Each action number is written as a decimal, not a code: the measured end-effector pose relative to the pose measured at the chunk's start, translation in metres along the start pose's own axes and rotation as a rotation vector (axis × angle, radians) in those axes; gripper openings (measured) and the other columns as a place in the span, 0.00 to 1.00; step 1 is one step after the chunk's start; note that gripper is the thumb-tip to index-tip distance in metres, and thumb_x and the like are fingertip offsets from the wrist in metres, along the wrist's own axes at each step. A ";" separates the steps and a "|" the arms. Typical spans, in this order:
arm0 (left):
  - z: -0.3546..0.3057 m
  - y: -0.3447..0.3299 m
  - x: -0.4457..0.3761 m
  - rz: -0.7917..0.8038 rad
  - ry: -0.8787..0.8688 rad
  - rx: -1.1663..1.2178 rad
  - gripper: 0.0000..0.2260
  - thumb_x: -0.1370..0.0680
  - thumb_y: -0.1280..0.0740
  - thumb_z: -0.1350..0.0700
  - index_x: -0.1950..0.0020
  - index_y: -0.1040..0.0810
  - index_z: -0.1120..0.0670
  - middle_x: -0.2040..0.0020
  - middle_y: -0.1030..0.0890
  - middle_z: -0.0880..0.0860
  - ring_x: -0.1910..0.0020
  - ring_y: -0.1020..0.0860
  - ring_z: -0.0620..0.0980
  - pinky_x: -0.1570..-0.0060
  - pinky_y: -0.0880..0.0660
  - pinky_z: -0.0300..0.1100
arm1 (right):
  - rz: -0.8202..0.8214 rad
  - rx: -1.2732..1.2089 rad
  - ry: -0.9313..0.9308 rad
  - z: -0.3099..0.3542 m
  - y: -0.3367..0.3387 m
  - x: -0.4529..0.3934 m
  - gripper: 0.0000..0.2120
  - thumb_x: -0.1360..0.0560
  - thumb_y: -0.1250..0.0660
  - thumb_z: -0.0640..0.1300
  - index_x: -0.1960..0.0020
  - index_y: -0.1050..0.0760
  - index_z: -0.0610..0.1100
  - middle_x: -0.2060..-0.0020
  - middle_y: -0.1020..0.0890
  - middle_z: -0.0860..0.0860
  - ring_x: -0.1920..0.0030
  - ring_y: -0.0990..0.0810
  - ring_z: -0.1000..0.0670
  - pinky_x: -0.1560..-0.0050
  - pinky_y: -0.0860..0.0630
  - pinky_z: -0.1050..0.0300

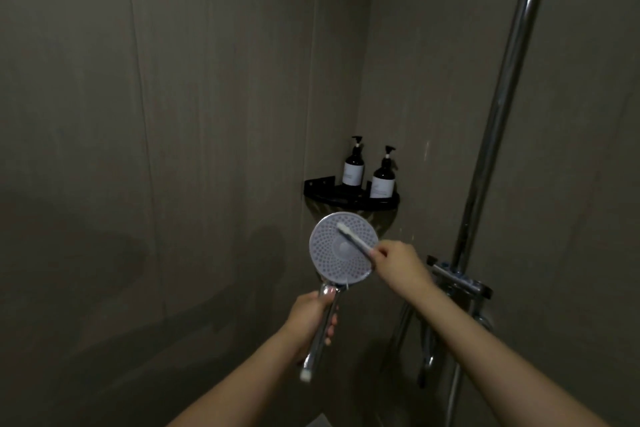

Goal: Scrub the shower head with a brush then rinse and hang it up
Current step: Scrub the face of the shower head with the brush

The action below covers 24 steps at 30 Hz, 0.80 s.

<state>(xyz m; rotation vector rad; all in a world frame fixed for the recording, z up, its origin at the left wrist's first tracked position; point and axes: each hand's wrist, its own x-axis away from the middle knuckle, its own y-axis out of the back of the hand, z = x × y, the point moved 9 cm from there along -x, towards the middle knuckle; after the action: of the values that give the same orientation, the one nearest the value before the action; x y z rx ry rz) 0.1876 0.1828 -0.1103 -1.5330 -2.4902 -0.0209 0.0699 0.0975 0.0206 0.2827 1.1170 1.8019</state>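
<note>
In a dim shower stall, the left hand [313,317] grips the shower head [343,248] handle, face up; right-hand fingers [379,251] pinch a brush [353,238] lying across its face. Scrubbing is under way; rinsing and hanging likely follow.

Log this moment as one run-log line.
step: scrubbing | left hand: grips shower head handle | right hand: holds brush, bristles on face | rinse: not yet | hang: not yet

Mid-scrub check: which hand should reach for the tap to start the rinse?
Right, probably. The right hand, holding the brush, is beside the tap; the left hand grips the shower head by its handle, farther away.
</note>
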 end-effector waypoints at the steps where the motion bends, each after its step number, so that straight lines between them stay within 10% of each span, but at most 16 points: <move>1: -0.001 -0.001 0.002 0.010 -0.002 -0.003 0.13 0.21 0.40 0.54 0.64 0.29 0.57 0.74 0.28 0.54 0.82 0.32 0.47 0.80 0.35 0.33 | -0.054 -0.030 -0.050 -0.005 0.009 0.000 0.12 0.22 0.39 0.45 0.60 0.22 0.42 0.67 0.22 0.48 0.65 0.23 0.49 0.68 0.33 0.60; 9: -0.016 0.005 0.010 0.032 -0.038 -0.008 0.13 0.21 0.40 0.53 0.64 0.29 0.56 0.75 0.28 0.53 0.82 0.32 0.46 0.79 0.34 0.34 | -0.193 -0.051 -0.075 0.011 -0.003 0.026 0.10 0.22 0.41 0.44 0.54 0.22 0.43 0.70 0.26 0.54 0.69 0.25 0.56 0.73 0.34 0.64; 14: -0.019 0.022 0.013 -0.004 -0.067 0.047 0.14 0.21 0.41 0.53 0.65 0.29 0.56 0.75 0.29 0.54 0.83 0.32 0.45 0.81 0.35 0.33 | -0.032 0.006 -0.071 0.046 -0.053 0.040 0.11 0.23 0.41 0.45 0.54 0.22 0.41 0.56 0.19 0.42 0.53 0.20 0.41 0.58 0.27 0.55; 24: -0.020 0.127 0.025 -0.127 -0.078 0.043 0.13 0.21 0.41 0.54 0.64 0.30 0.57 0.76 0.29 0.54 0.83 0.33 0.46 0.81 0.35 0.33 | -0.193 -0.211 -0.089 0.108 -0.083 0.026 0.11 0.22 0.41 0.41 0.52 0.23 0.35 0.54 0.18 0.37 0.51 0.19 0.38 0.59 0.28 0.54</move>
<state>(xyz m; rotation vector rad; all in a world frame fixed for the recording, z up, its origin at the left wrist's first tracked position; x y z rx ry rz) 0.2923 0.2599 -0.0984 -1.3829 -2.6273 0.0736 0.1727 0.1896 0.0084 0.1231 0.8535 1.7012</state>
